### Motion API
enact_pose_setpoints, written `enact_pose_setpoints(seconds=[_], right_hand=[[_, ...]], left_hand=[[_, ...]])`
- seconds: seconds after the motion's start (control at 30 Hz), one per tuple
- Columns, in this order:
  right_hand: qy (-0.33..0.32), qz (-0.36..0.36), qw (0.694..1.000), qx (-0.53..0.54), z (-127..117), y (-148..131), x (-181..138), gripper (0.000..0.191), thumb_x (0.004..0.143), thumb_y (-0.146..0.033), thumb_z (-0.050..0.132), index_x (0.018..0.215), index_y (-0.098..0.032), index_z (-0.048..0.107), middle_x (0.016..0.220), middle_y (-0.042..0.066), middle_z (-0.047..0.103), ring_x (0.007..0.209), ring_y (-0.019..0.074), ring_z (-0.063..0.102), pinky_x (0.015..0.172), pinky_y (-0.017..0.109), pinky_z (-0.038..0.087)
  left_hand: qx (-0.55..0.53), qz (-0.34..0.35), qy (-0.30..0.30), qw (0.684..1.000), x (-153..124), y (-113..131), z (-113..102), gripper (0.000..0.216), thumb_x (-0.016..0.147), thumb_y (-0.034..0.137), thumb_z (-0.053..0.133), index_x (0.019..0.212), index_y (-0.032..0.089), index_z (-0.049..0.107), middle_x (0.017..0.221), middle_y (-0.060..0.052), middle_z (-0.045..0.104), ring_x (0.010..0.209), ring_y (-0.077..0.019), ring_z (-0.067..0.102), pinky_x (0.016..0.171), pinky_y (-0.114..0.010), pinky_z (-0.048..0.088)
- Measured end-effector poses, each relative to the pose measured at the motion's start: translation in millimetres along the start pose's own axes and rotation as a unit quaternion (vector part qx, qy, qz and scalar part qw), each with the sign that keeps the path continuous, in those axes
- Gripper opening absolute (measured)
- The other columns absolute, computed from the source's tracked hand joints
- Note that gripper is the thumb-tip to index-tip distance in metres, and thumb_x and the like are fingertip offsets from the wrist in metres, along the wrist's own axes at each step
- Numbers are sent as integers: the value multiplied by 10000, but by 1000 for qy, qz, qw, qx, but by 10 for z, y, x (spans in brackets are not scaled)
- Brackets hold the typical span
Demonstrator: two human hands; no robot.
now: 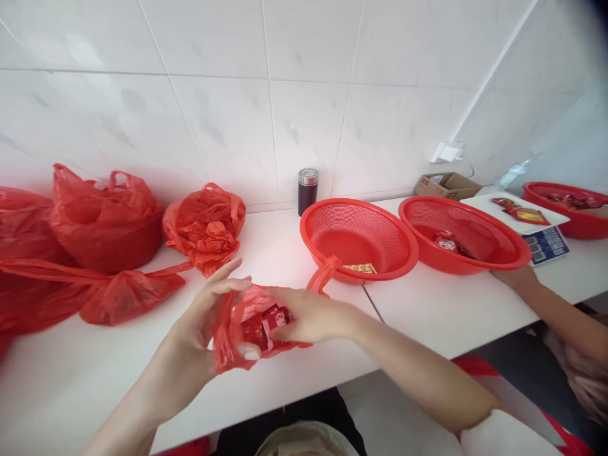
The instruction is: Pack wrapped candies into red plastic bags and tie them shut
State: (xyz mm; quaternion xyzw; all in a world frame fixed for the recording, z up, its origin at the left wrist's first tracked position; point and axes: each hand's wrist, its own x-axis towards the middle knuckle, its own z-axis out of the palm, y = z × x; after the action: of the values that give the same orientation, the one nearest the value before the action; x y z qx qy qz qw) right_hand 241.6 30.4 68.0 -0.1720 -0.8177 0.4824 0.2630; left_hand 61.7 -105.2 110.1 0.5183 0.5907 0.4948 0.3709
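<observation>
My left hand (209,320) pinches the edge of a small red plastic bag (237,329) over the white counter, thumb pressed on its lower rim. My right hand (306,313) grips the same bag from the right, its fingers reaching into the mouth. Red packets (266,322) show inside the bag. One handle loop (323,273) of the bag trails up to the right toward the nearest red colander.
Several filled red bags (107,218) lie at the left against the tiled wall. Two red colanders (358,237) (463,234) hold a few packets. A dark jar (307,190) stands behind them. Another person's arm (551,304) rests at the right near a scale (546,244).
</observation>
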Motion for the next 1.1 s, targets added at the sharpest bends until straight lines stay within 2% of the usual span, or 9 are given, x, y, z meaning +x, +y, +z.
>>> enact_pose_setpoints(seconds=[0.1, 0.17, 0.23, 0.43, 0.63, 0.73, 0.83, 0.97, 1.1], right_hand=[[-59, 76, 994, -41, -793, -140, 55, 310, 915, -439, 505, 1177, -291, 578, 1115, 19, 681, 1033, 216, 648, 820, 380, 551], [55, 182, 955, -229, -1248, 8, 88, 390, 871, -417, 564, 1224, -250, 545, 1253, 82, 608, 1174, 255, 567, 947, 430, 480], [-2, 336, 886, -319, -1521, 295, 76, 599, 699, -419, 741, 1226, -199, 562, 1268, 176, 578, 1155, 368, 562, 909, 530, 473], [-115, 439, 844, -288, -1504, 933, -56, 379, 523, -246, 803, 882, -192, 692, 842, 103, 686, 689, 300, 678, 600, 432, 538], [-68, 376, 901, -206, -1679, 611, 115, 274, 665, -355, 758, 879, -205, 674, 765, 36, 674, 614, 174, 636, 519, 281, 518], [48, 204, 977, -48, -1473, 169, 197, 366, 839, -471, 598, 1136, -257, 598, 951, 30, 683, 718, 153, 649, 555, 262, 534], [68, -5, 991, 111, -813, -193, 196, 382, 853, -443, 608, 1189, -268, 560, 1031, 16, 672, 827, 160, 657, 649, 277, 542], [-52, 41, 991, -119, 86, -291, 98, 337, 790, -396, 695, 1072, -233, 608, 942, 38, 684, 850, 211, 647, 702, 325, 509], [-52, 42, 973, -223, 91, -282, -39, 336, 843, -366, 645, 1130, -202, 588, 1098, 79, 661, 964, 220, 634, 802, 338, 491]], left_hand=[[24, 3, -6, 1000, -18, -69, -105, 643, 515, 233, 876, 1089, 401, 640, 1553, 6, 311, 1303, -382, 449, 789, -392, 604], [48, 13, -22, 999, -28, -116, -164, 640, 515, 228, 874, 1085, 416, 651, 1540, 8, 339, 1313, -377, 442, 810, -374, 596], [65, 21, -28, 997, -31, -156, -208, 639, 535, 234, 864, 1105, 427, 649, 1504, -10, 396, 1352, -372, 391, 847, -372, 580], [91, 34, -25, 995, 14, -244, -281, 544, 555, 263, 848, 1047, 421, 677, 1435, -7, 491, 1395, -381, 306, 928, -420, 529], [79, 29, -21, 996, -3, -390, -384, 558, 541, 289, 830, 1046, 460, 666, 1476, 5, 445, 1305, -426, 427, 872, -468, 549], [81, 24, -2, 996, -21, -386, -375, 575, 550, 276, 835, 1068, 449, 654, 1498, 19, 404, 1308, -404, 433, 854, -406, 566], [54, 25, 31, 998, -7, -311, -290, 622, 594, 281, 834, 1147, 445, 603, 1479, 17, 423, 1301, -334, 460, 920, -343, 532], [23, 54, 70, 996, 17, -243, -223, 645, 615, 317, 835, 1191, 421, 564, 1406, -2, 501, 1253, -264, 512, 920, -281, 526], [51, 65, 73, 994, -45, -297, -369, 645, 583, 326, 852, 1173, 378, 596, 1423, -23, 479, 1302, -259, 466, 925, -233, 507]])
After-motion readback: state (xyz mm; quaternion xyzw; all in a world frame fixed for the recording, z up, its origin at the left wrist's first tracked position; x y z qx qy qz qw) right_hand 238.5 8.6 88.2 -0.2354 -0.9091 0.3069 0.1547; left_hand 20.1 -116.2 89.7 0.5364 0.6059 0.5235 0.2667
